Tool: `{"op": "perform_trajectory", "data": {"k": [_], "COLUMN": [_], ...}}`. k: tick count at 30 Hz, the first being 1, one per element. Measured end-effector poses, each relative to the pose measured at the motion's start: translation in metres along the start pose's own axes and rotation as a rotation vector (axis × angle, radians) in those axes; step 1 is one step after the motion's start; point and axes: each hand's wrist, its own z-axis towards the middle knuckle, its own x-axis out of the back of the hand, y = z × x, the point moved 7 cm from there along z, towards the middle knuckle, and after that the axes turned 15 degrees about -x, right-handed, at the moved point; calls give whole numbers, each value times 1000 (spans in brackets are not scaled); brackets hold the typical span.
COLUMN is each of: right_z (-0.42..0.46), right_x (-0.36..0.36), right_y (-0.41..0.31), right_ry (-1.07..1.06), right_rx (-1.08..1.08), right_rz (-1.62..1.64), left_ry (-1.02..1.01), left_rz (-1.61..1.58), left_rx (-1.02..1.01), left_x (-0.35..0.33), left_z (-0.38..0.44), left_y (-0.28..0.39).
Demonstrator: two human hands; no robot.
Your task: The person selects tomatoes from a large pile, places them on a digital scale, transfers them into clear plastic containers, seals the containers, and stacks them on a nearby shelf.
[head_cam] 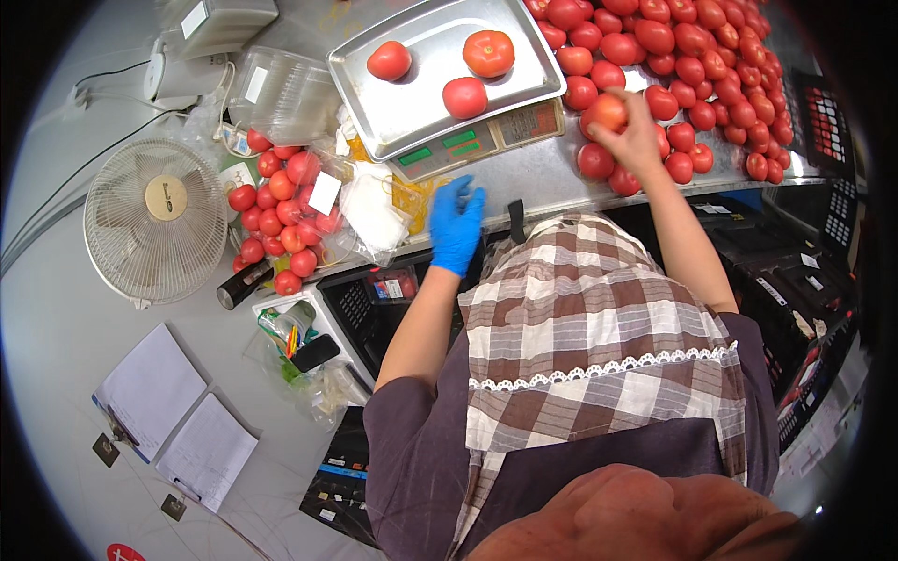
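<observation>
My bare right hand [629, 133] has its fingers around a tomato [607, 112] at the near left edge of a large heap of tomatoes [701, 63]. My left hand [457, 226], in a blue glove, is over the table's front edge with its fingers apart, holding nothing. Beyond it stands a digital scale [449, 151] with a steel tray [421, 133] on top. On the tray lie a tomato [389, 61] at the left, another tomato [489, 53] at the right and a third tomato [464, 97] nearer me.
Left of the scale are bagged tomatoes [289, 210], stacked clear plastic containers [284, 95], yellow rubber bands [414, 200] and a white fan [165, 198]. A white foam box [337, 315] holds a phone [315, 353]. Black crates [772, 273] stand below the table at the right.
</observation>
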Motion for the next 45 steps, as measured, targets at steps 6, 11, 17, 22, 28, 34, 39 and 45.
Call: {"op": "perform_trajectory", "data": {"k": [6,11,17,22,28,34,39,45], "right_z": [46,57,88,95,102,68,39,-1], "right_x": [34,-47,-81,-87,-67,-29,-39,-43], "right_y": [-17,-107,-121,-118,-112,-132,-154,-150], "right_ry": [312,-78,-238,-271,-256,-171,-295,-418], "right_rx": [171,398,294,340,221,261,261,202], "right_rz": [-303,-101,-110,-63,47,165,305,363], "left_ry": [226,303,397,268,153,605,559,749], "left_rz": [377,388,320,212,210,375,469,638], "left_rx": [-182,-423,-426,-450,-252,-302,-383,-566], "left_x": [74,74,66,39,10,115,163,196], "left_z": [27,130,185,88,-17,12,96,170], "left_y": [10,54,69,57,34,20,27,84]}}
